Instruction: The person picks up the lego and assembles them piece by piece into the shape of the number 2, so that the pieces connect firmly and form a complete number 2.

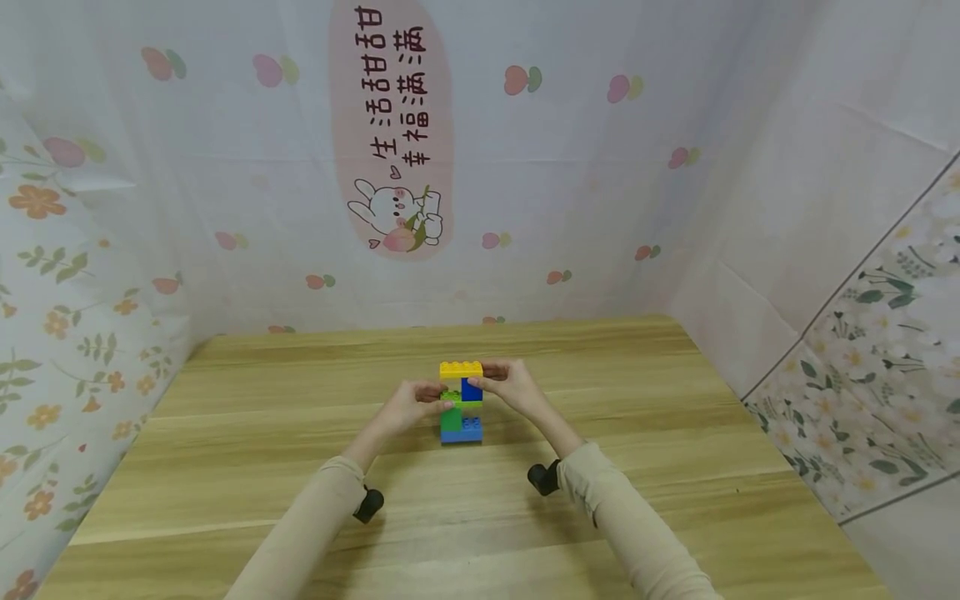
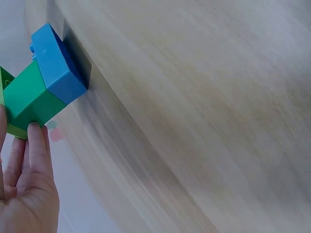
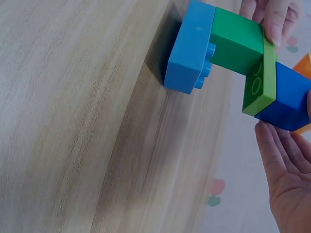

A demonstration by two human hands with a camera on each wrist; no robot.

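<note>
A small stack of toy building blocks stands upright on the table. At its bottom lies a light blue block [image 1: 461, 437], with a green block [image 1: 452, 420] on its left half. Above that is a thin lime-green block [image 3: 262, 87]. A dark blue block [image 3: 286, 97] sits on the lime piece's right side, and a yellow block [image 1: 461, 370] tops the stack. My left hand [image 1: 403, 406] holds the lime and green blocks from the left, thumb in front. From the right, my right hand [image 1: 516, 388] pinches the dark blue block, just below the yellow one.
The wooden table [image 1: 645, 517] reaches back to a white printed curtain [image 1: 570, 183]. Flowered sheets [image 1: 870, 383] hang at the sides. A black wrist device [image 1: 369, 505] shows under the left sleeve, and another black device [image 1: 543, 478] by the right cuff.
</note>
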